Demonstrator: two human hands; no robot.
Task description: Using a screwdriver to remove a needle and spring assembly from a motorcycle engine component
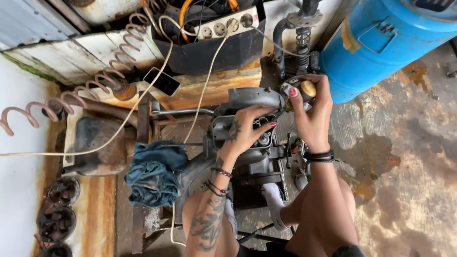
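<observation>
We see one screen: a phone (162, 81) lying at about ten o'clock on the rusty ledge (209, 90), a dark rectangle with a pale edge, tilted, its glass black. On the blue tank (381, 43) at one o'clock sits a raised rectangular blue label plate (378, 34).

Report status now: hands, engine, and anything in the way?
Left hand flat on engine. Right hand grips screwdriver, tip down into engine. White cable and blue rag close by, left of it.

Lighting is even, diffuse daylight; no single source is visible. Shadows are soft and shallow. The white wall (19, 200) at 8 o'clock reads slightly overexposed. Focus is mildly soft throughout. Wide-angle distortion bends lines near the frame edges.
</observation>
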